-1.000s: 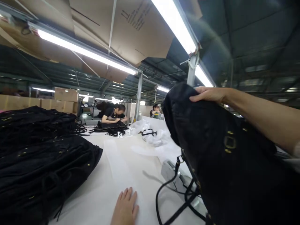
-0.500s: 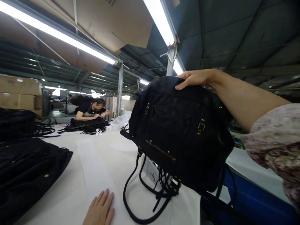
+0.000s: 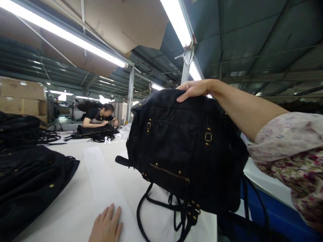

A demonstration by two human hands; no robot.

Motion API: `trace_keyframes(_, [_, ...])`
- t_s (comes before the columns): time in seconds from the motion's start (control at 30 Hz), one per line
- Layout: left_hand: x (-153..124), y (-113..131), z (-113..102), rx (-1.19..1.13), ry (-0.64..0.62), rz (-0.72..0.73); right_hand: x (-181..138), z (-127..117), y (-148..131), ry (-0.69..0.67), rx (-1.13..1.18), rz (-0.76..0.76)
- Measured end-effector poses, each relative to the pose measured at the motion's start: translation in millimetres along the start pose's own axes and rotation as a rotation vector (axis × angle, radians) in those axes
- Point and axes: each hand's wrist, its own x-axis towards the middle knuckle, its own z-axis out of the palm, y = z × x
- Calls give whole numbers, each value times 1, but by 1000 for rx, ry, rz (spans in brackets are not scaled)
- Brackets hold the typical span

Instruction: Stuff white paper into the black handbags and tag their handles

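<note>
A black handbag (image 3: pixel 174 144) with brass buckles and a slanted zip hangs bottom-up over the right part of the white table (image 3: pixel 116 174). My right hand (image 3: pixel 195 90) grips its upper edge, thumb on the near side and fingers hidden behind. The bag's handles (image 3: pixel 142 211) dangle below it, near the tabletop. My left hand (image 3: pixel 107 224) lies flat, fingers stretched out, on a strip of thin white sheet (image 3: pixel 99 174) and holds nothing.
Another black bag (image 3: pixel 32 185) lies at the left, with a black pile (image 3: pixel 22 131) behind it. Across the table a co-worker (image 3: pixel 97 116) leans over black strapped pieces (image 3: pixel 93 132). Cardboard boxes (image 3: pixel 21 97) stand far left. Something blue (image 3: pixel 277 208) shows beyond the table's right edge.
My right hand has moved left and slightly down with the handbag, whose handles now hang lower. The left hand stays flat in nearly the same place.
</note>
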Motion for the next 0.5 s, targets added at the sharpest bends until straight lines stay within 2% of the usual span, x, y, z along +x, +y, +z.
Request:
trace_keyframes(0.07, [-1, 1, 3, 14, 29, -1, 25, 16, -4, -16, -63, -71])
trace_keyframes(0.13, [0, 0, 6, 11, 42, 5, 53, 26, -15, 33, -196, -163])
trace_keyframes(0.2, [1, -2, 7, -6, 43, 8, 77, 23, -35, 178, -388, -281])
trace_keyframes(0.27, [1, -3, 7, -35, 35, 0, 94, 8, -59, 406, -599, -389])
trace_keyframes(0.33, [0, -4, 5, -75, 15, -11, 100, -12, -82, 647, -736, -467])
trace_keyframes(0.4, [0, -6, 3, -123, -2, -11, 98, -24, -99, 812, -765, -527])
trace_keyframes(0.47, [0, -7, 2, -164, -13, -6, 91, -14, -106, 873, -723, -611])
trace_keyframes(0.5, [0, -8, 3, -179, -12, -2, 87, 2, -106, 860, -695, -668])
